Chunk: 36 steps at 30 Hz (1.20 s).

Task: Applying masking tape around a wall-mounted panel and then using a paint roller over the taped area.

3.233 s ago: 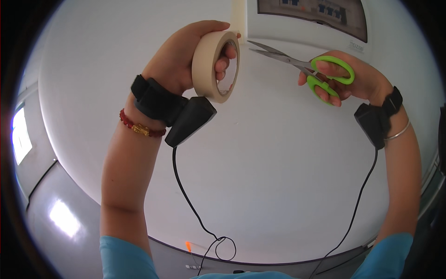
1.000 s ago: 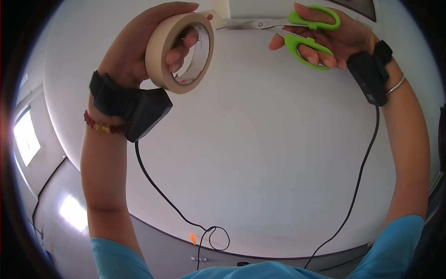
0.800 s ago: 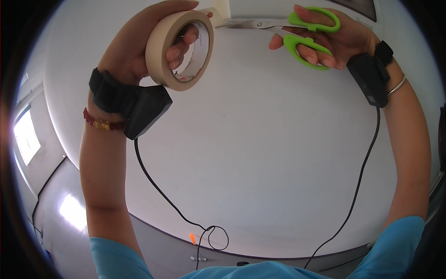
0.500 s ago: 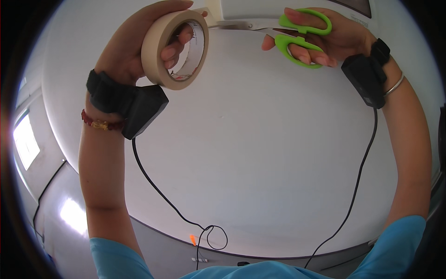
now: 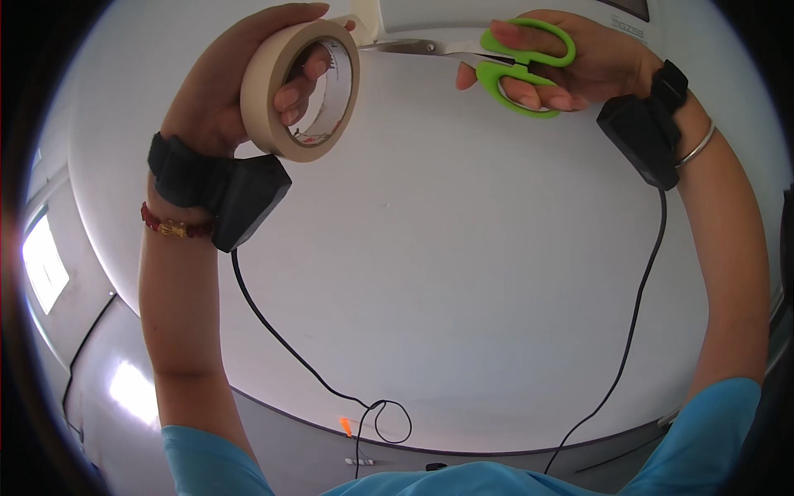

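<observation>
My left hand point(image 5: 217, 87) grips a roll of beige masking tape point(image 5: 263, 97), with some fingers through its cardboard core. A short pale strip of tape point(image 5: 364, 23) extends from the roll's far side toward a light box-like object. In my right hand point(image 5: 604, 62) is a pair of scissors point(image 5: 550, 37) with green handles, thumb in the upper loop and fingers in the lower one. The blades point left and look almost closed. Their tips reach the strip beside the roll; whether they are cutting into it I cannot tell.
Below my hands spreads a white tabletop point(image 5: 447, 273). At the far edge stands a pale object with a dark panel point(image 5: 633, 7). Black cables point(image 5: 285, 339) run from both wrist devices toward me, one looping near the table's front edge. A small orange item point(image 5: 345, 426) lies beyond that edge.
Both hands, with the tape roll and the scissors, have shifted slightly left in the picture. The scissors' handles look a little closer together.
</observation>
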Tool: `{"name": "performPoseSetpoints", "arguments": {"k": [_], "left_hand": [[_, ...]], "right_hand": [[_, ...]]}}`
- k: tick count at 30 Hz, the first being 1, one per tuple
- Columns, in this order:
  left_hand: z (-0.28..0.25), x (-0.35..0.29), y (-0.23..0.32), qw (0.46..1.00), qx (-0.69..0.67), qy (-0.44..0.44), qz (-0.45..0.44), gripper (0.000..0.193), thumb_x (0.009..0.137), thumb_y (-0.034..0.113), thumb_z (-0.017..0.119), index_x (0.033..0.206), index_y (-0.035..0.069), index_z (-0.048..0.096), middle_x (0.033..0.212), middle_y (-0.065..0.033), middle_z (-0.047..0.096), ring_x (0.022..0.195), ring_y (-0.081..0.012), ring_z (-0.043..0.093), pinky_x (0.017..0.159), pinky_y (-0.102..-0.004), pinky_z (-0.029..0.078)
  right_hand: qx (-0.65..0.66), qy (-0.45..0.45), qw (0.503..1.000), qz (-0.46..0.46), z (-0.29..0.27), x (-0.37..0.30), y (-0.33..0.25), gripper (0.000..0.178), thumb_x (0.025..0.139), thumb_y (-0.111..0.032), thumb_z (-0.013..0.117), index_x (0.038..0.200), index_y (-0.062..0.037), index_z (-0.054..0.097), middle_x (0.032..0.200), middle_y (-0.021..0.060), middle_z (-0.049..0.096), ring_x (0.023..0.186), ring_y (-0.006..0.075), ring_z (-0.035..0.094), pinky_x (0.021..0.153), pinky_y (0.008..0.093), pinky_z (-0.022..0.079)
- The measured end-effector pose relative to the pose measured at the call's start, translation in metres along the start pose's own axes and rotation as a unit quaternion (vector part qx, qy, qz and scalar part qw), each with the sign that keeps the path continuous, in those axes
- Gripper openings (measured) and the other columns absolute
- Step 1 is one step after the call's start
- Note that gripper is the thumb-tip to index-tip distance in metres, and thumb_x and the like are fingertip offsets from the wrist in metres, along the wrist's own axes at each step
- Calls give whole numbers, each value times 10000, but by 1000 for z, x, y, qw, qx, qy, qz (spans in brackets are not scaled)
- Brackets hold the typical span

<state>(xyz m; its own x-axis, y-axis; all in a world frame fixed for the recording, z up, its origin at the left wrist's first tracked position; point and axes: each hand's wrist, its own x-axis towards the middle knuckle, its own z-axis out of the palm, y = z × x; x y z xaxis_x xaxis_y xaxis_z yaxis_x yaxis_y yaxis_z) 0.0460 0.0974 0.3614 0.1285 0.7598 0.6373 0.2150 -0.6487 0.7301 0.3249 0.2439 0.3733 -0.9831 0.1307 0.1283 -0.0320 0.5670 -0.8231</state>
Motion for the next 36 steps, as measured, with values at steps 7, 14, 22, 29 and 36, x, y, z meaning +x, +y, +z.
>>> {"name": "performPoseSetpoints", "arguments": {"k": [7,14,22,29,36], "left_hand": [[6,0,1,1000,-24,-2,-16,352,1026,227,399,889,-34,590,571,-52,580,322,-120,516,301,-232,468],[-9,3,-3,998,-24,-55,-6,348,1017,244,422,873,-23,591,610,-49,612,339,-120,513,349,-227,490],[-4,2,-2,997,-52,-53,-21,372,1017,239,424,1074,-99,568,634,-57,620,357,-127,530,347,-227,491],[-1,2,-2,996,-58,-68,-24,386,1018,241,426,1130,-107,548,660,-68,632,370,-134,549,347,-229,496],[-9,3,-3,993,-78,-85,3,398,1021,246,413,1123,-110,557,647,-69,620,372,-148,556,355,-240,505]], "right_hand": [[-13,7,1000,8,-5,4,2,541,1045,-401,417,1289,68,529,779,42,627,591,82,562,479,195,416],[-46,26,999,11,4,6,-6,593,1014,-483,450,1255,49,554,774,33,608,577,82,532,449,189,363],[-49,28,998,37,0,9,-11,599,1014,-492,443,1253,47,548,773,41,601,573,84,529,413,196,336],[-19,-13,999,32,-13,4,-8,517,1018,-417,460,1241,36,568,761,48,614,577,111,551,441,210,396],[-205,141,968,35,14,5,-7,600,985,-509,494,1087,69,624,616,17,579,388,49,453,350,169,347]]}}
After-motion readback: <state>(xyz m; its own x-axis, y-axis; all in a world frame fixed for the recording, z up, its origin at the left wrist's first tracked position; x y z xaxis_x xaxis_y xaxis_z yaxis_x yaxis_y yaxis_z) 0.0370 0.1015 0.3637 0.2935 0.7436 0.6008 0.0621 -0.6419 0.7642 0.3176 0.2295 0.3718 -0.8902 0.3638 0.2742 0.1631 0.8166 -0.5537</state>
